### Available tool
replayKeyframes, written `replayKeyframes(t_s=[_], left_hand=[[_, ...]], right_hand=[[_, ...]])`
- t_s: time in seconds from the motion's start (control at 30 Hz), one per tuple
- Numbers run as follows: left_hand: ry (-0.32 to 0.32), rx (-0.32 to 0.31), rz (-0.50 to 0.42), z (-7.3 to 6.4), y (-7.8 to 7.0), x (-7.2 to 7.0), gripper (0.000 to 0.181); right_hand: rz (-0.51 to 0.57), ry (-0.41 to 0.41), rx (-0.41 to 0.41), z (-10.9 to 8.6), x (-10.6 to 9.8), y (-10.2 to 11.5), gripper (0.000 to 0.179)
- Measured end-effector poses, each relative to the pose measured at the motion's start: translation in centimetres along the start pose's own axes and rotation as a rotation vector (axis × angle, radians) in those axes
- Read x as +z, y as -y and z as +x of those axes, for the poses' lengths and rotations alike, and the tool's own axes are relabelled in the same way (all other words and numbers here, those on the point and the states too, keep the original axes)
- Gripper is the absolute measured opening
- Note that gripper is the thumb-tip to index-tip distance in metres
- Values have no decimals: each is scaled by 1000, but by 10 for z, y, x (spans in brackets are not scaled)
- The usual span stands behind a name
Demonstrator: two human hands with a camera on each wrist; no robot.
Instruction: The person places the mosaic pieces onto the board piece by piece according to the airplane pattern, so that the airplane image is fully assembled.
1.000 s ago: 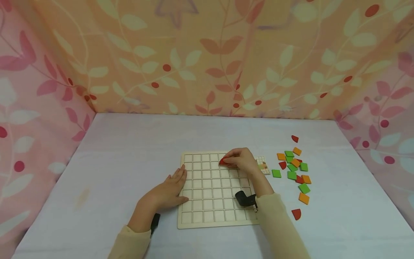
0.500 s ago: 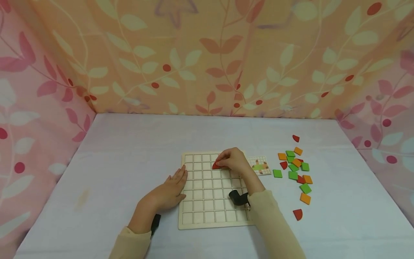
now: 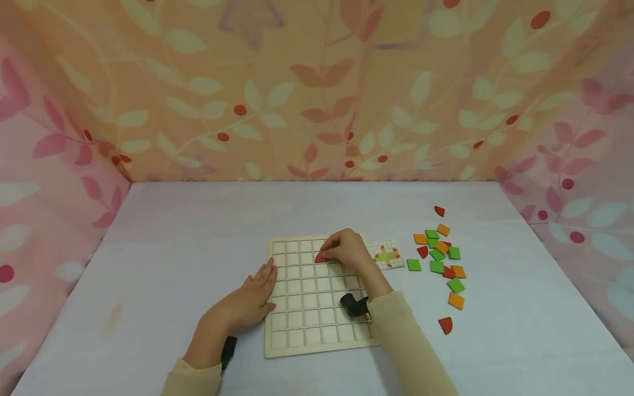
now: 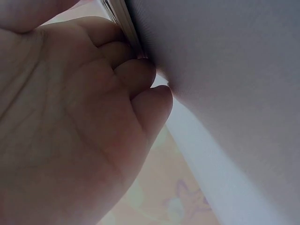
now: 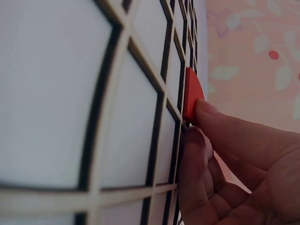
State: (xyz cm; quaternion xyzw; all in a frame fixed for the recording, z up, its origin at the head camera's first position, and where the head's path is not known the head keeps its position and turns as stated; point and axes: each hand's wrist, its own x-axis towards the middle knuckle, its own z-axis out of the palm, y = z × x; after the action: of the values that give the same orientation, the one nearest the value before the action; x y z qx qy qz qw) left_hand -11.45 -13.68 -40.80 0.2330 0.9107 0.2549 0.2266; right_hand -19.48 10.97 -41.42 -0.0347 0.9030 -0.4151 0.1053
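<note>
In the head view, the right grip, thumb and finger together, is clamped on a red quarter-round piece at the far part of a pale gridded board. The left grip, fingers straight, touches the board's left edge. Just right of the right grip lies a patterned card; farther right are scattered green squares, orange squares and red quarter-rounds. A white cloth covers the desk, with a faint yellowish mark left of the left grip. Beyond both grips hangs orange leaf-print fabric; pink leaf-print fabric flanks them.

In the left wrist view, the fingers meet the board's edge, the cloth alongside.

In the right wrist view, the piece is pinched against the grid; whether it is seated, I cannot tell.
</note>
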Motion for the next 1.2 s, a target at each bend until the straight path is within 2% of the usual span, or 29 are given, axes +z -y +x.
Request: replayKeyframes(t_s=[0.13, 0.3, 0.5, 0.77, 0.87, 1.03, 1.2], left_hand=[[-6, 8, -6, 0, -2, 3, 67], [-11, 56, -19, 9, -9, 5, 67], [-2, 26, 10, 10, -7, 5, 68], [0, 21, 4, 5, -6, 2, 67], [0, 12, 6, 4, -5, 2, 67], [-5, -7, 7, 1, -5, 0, 67], [-11, -11, -2, -5, -2, -2, 67]], right_hand=[[7, 3, 0, -2, -1, -4, 4], [19, -12, 29, -6, -15, -12, 6], [75, 68, 11, -5, -22, -13, 10], [49, 97, -10, -2, -19, -8, 8], [103, 126, -25, -2, -19, -9, 10], [274, 189, -41, -1, -21, -15, 16], [401, 196, -51, -5, -27, -18, 24]])
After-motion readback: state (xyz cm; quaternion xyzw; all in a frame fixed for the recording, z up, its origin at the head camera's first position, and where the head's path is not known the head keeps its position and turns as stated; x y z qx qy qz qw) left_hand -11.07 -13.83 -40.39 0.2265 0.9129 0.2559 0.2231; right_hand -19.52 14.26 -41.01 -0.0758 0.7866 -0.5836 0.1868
